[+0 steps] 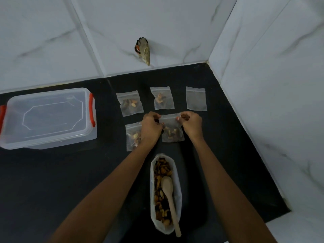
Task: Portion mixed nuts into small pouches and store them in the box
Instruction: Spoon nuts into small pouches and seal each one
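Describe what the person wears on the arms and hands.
Nothing worn shows. The left hand and right hand have no glove, watch or bracelet. The left forearm and right forearm are bare down to the picture's lower edge, no sleeve in view.

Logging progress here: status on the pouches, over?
Report: left hand and right hand pinch top strip of near middle pouch, nuts inside. Empty: far right pouch. Lid on the box. Nothing blocking.
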The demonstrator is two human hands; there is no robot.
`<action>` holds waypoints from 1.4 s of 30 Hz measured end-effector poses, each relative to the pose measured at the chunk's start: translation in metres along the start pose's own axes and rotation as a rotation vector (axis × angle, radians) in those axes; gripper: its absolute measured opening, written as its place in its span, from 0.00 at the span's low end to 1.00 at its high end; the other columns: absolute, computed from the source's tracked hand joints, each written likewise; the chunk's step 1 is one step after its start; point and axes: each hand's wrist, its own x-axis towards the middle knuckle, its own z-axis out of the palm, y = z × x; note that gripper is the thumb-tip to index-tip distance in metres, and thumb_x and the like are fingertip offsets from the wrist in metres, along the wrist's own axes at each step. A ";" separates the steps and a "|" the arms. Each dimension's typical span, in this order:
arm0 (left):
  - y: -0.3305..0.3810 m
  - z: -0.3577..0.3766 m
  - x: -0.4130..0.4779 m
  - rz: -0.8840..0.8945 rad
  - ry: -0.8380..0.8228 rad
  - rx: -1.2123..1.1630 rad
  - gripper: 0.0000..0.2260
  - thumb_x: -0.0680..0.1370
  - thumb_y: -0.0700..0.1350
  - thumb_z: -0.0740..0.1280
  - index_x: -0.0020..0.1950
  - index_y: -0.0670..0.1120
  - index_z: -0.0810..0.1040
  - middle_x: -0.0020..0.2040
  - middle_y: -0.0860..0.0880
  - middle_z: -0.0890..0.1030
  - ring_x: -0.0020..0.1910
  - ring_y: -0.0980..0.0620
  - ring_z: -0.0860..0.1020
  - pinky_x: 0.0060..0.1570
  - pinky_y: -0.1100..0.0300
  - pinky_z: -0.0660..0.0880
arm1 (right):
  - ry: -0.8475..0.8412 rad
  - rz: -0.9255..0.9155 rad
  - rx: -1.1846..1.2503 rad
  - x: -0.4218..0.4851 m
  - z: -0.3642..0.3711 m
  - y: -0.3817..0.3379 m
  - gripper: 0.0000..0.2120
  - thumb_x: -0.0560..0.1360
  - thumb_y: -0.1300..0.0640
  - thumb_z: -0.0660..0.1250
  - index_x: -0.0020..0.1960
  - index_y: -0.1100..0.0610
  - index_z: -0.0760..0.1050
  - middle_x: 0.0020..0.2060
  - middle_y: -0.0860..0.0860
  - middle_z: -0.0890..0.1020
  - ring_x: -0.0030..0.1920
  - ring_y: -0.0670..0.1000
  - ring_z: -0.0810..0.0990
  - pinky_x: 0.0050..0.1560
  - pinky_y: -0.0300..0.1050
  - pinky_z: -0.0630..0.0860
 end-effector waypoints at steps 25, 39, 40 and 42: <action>0.083 0.098 0.085 -0.216 -0.080 -0.055 0.12 0.74 0.34 0.64 0.56 0.34 0.75 0.57 0.36 0.78 0.55 0.40 0.77 0.54 0.48 0.76 | 0.274 0.150 0.052 0.082 -0.048 0.012 0.09 0.71 0.71 0.64 0.50 0.66 0.77 0.45 0.60 0.80 0.41 0.49 0.75 0.38 0.34 0.68; 0.085 0.030 -0.007 -0.031 -0.040 -0.405 0.15 0.74 0.35 0.66 0.60 0.42 0.70 0.54 0.49 0.71 0.53 0.54 0.71 0.50 0.62 0.72 | 0.053 0.288 0.933 -0.013 -0.078 -0.030 0.07 0.73 0.68 0.66 0.46 0.58 0.76 0.48 0.56 0.79 0.48 0.50 0.78 0.35 0.33 0.75; 0.081 0.021 -0.018 -0.042 -0.042 -0.433 0.14 0.75 0.37 0.67 0.59 0.44 0.70 0.54 0.49 0.72 0.53 0.54 0.72 0.51 0.61 0.73 | 0.033 0.294 0.971 -0.025 -0.079 -0.034 0.07 0.73 0.68 0.65 0.45 0.58 0.76 0.48 0.56 0.79 0.47 0.50 0.79 0.35 0.32 0.75; 0.074 0.004 -0.037 -0.103 -0.065 -0.513 0.12 0.75 0.39 0.67 0.57 0.47 0.71 0.54 0.50 0.73 0.54 0.53 0.74 0.50 0.59 0.75 | -0.014 0.305 1.018 -0.049 -0.079 -0.040 0.07 0.72 0.68 0.65 0.45 0.58 0.76 0.49 0.56 0.79 0.48 0.50 0.79 0.36 0.32 0.76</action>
